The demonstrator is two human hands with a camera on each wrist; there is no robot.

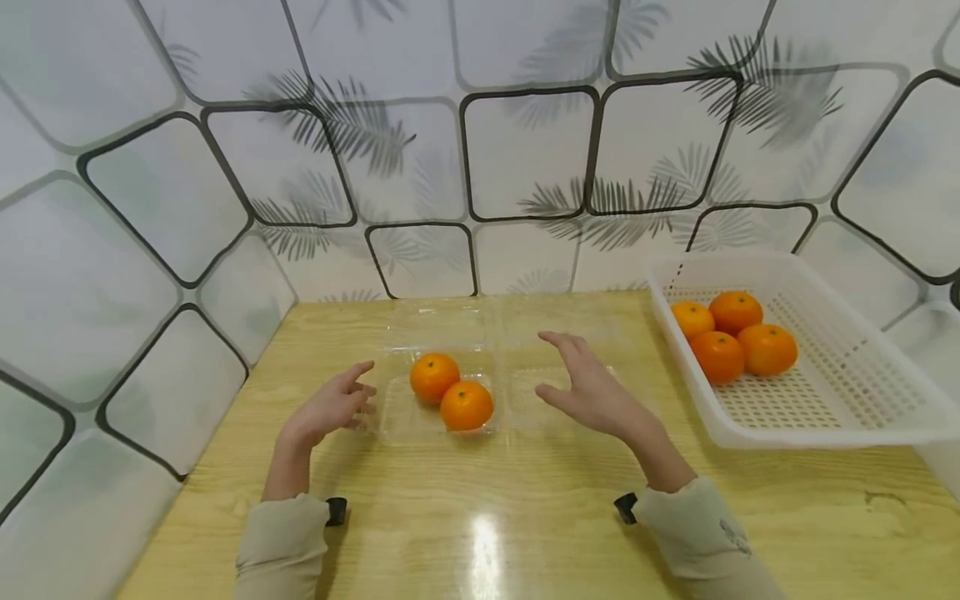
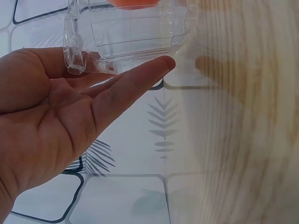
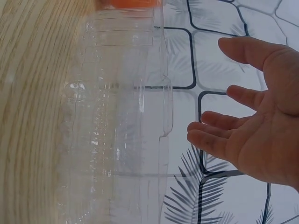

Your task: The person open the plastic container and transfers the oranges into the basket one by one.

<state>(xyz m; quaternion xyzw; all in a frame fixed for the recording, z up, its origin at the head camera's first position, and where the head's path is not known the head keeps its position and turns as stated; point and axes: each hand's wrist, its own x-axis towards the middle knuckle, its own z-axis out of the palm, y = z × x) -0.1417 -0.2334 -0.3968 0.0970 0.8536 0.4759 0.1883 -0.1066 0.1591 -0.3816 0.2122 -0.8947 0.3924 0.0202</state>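
On the wooden table, two clear plastic clamshell boxes stand side by side with their lids folded back. The left box (image 1: 400,408) holds two mandarins, one mandarin (image 1: 434,377) behind the other mandarin (image 1: 467,406). No fruit lies in the right box (image 1: 534,408). My left hand (image 1: 330,408) is at the left box's outer side, fingers extended; in the left wrist view the fingertips overlap the box's lower edge (image 2: 135,53). Over the right box hovers my right hand (image 1: 596,396), thumb and fingers spread and holding nothing.
At the right a white perforated plastic basket (image 1: 832,437) holds several mandarins (image 1: 767,350) in its left part. A patterned wall covering (image 1: 528,158) rises directly behind the table (image 1: 420,517) and along its left side.
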